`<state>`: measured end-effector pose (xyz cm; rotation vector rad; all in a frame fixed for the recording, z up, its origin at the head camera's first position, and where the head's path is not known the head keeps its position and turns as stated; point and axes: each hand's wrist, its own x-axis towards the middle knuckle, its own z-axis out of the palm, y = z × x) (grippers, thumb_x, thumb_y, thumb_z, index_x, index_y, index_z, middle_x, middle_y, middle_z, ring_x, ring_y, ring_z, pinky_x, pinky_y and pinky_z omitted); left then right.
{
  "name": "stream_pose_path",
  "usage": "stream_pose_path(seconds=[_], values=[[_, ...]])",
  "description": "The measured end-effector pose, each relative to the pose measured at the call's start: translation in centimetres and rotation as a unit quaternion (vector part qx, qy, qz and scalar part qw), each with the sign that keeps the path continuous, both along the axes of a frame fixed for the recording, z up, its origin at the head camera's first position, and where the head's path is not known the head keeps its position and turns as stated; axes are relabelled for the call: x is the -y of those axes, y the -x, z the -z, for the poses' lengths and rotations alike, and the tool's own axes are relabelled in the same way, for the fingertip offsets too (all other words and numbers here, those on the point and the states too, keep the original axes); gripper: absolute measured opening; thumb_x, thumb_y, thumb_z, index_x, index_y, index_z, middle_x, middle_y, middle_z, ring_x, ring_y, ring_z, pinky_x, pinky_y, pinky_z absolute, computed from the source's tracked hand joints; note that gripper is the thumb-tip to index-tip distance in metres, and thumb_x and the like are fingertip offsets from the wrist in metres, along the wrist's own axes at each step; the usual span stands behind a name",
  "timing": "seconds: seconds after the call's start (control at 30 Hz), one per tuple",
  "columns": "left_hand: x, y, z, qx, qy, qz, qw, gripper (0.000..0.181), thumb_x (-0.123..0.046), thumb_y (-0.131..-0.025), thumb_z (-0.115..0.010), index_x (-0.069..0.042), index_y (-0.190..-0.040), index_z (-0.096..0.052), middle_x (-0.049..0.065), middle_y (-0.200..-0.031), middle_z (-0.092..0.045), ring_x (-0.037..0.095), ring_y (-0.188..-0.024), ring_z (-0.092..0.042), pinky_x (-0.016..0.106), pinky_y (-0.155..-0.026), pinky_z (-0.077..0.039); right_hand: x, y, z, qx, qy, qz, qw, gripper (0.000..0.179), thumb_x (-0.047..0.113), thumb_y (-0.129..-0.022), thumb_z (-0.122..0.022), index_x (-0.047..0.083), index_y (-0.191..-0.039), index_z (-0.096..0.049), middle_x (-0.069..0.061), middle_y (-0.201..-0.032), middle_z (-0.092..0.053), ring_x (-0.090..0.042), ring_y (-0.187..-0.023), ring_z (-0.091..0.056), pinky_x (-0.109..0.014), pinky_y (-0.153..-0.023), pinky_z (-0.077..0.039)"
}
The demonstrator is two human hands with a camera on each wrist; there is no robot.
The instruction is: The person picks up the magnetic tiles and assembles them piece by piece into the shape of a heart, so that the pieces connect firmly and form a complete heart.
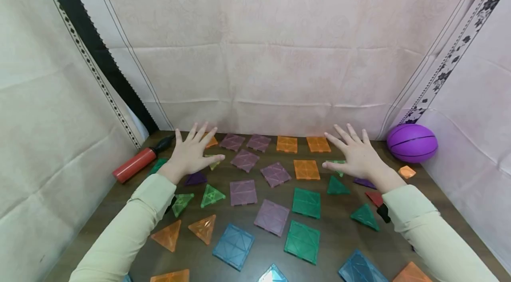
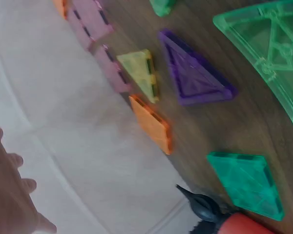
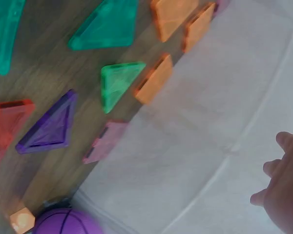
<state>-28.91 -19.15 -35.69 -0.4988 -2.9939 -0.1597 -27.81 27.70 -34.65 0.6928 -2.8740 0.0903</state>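
My left hand is stretched out over the far left of the table, fingers spread and holding nothing. Around it lie a yellow-green triangle tile, a purple triangle tile and an orange tile. On the far right, my right hand reaches out the same way, palm down with fingers apart. Near it are a green triangle tile, a purple triangle tile and a pink tile. Between the hands, purple square tiles and orange square tiles lie flat.
A red hand pump with a black nozzle lies at the left edge. At the far right corner sits a purple ball. Blue square tiles and green square tiles lie nearer me. Pale cloth hangs behind and beside the table.
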Motion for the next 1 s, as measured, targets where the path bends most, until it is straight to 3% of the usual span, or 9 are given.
stream_pose_path(seconds=[0.23,0.33,0.5,0.8,1.0], values=[[-1.7,-3.5,-1.0,-0.035,-0.029,0.035,0.9984,0.091,-0.076,-0.087,-0.038,-0.024,-0.156,-0.009,0.007,-0.162,-0.003,0.032,-0.148,0.005,0.069,-0.105,0.013,1.5,-3.3,-0.6,-0.012,0.059,-0.075,0.9954,0.088,0.061,-0.083,-0.064,0.021,-0.153,-0.029,-0.009,-0.159,-0.021,-0.036,-0.147,-0.009,-0.062,-0.113,-0.002],[-3.0,-5.6,-0.8,-0.039,-0.035,0.056,0.9971,0.089,-0.072,-0.089,-0.043,-0.022,-0.156,-0.013,0.006,-0.162,-0.005,0.031,-0.148,0.003,0.069,-0.107,0.007,2.1,-5.0,-0.1,-0.015,0.079,-0.113,0.9903,0.086,0.055,-0.082,-0.069,0.016,-0.151,-0.033,-0.012,-0.156,-0.029,-0.039,-0.144,-0.018,-0.064,-0.111,-0.010],[-5.4,-9.0,0.0,-0.015,-0.061,0.085,0.9945,0.089,-0.067,-0.089,-0.049,-0.019,-0.156,-0.016,0.005,-0.161,-0.011,0.029,-0.148,-0.005,0.065,-0.110,0.002,2.9,-7.5,1.4,-0.008,0.116,-0.157,0.9807,0.085,0.049,-0.081,-0.074,0.012,-0.148,-0.038,-0.015,-0.147,-0.041,-0.040,-0.135,-0.035,-0.065,-0.102,-0.027],[-9.2,-14.5,2.3,0.038,-0.091,0.148,0.9841,0.095,-0.076,-0.085,-0.043,-0.014,-0.154,-0.022,0.006,-0.158,-0.023,0.030,-0.145,-0.019,0.058,-0.113,-0.012,3.9,-10.5,4.3,0.119,0.138,-0.166,0.9692,0.081,0.052,-0.083,-0.070,0.017,-0.148,-0.038,-0.007,-0.145,-0.043,-0.027,-0.129,-0.045,-0.049,-0.093,-0.047],[-11.0,-17.5,4.0,0.096,-0.111,0.209,0.9669,0.093,-0.070,-0.085,-0.051,-0.012,-0.153,-0.025,0.005,-0.151,-0.036,0.027,-0.138,-0.034,0.057,-0.107,-0.031,4.6,-11.8,5.8,0.191,0.132,-0.160,0.9594,0.081,0.053,-0.082,-0.070,0.015,-0.147,-0.039,-0.009,-0.143,-0.044,-0.030,-0.124,-0.050,-0.049,-0.089,-0.049]])
